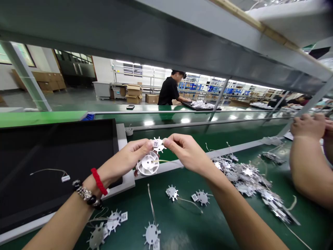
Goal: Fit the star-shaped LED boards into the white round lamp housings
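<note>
In the middle of the view my left hand (pixel 134 154) is closed around a white round plastic housing (pixel 147 164) with ribs inside. Its thumb and finger also touch the edge of a small silvery disc (pixel 159 147) with spiky tabs and a printed label. From the other side my right hand (pixel 186 152) pinches that disc's edge, just above the housing. A thin pale wire runs from the housing toward the right hand. Below the hands, similar spiked discs with wires lie on the green table, one disc (pixel 151 233) near the front edge.
A black tray (pixel 52 146) with a light rim stands at left, a small wired part (pixel 65 178) in it. Heaped discs (pixel 244 177) lie at right, beside another person's arm (pixel 309 163). A metal shelf (pixel 156 38) spans overhead. Another person (pixel 169 91) works across the bench.
</note>
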Tool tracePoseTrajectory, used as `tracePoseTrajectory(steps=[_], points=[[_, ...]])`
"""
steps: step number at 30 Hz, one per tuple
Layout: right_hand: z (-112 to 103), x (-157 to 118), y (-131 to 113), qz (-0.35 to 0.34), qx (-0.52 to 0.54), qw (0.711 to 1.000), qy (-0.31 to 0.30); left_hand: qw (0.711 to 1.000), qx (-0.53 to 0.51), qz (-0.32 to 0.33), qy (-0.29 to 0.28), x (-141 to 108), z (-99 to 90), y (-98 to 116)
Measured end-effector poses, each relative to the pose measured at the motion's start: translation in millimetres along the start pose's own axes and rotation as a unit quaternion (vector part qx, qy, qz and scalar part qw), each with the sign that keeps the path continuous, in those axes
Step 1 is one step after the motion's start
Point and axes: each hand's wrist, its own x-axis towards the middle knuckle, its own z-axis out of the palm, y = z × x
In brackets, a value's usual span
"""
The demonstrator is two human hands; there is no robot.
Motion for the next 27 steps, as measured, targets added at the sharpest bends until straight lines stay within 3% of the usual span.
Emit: tracePoseTrajectory(steps=[10,20,27], points=[[-6.8,-1.3,3.3,-0.028,0.145,0.984,-0.099,0.994,-0.106,-0.005,-0.03,-3.0,0.2,4.8],[1.2,-3.1,-4.2,-0.007,0.11,0.992,-0.058,0.992,-0.104,0.02,-0.074,-3.6,-3.8,-0.2],[2.1,-5.8,-3.6,-0.002,0.125,0.991,-0.053,0.995,-0.071,0.057,-0.037,-2.1,-2.5,2.5]])
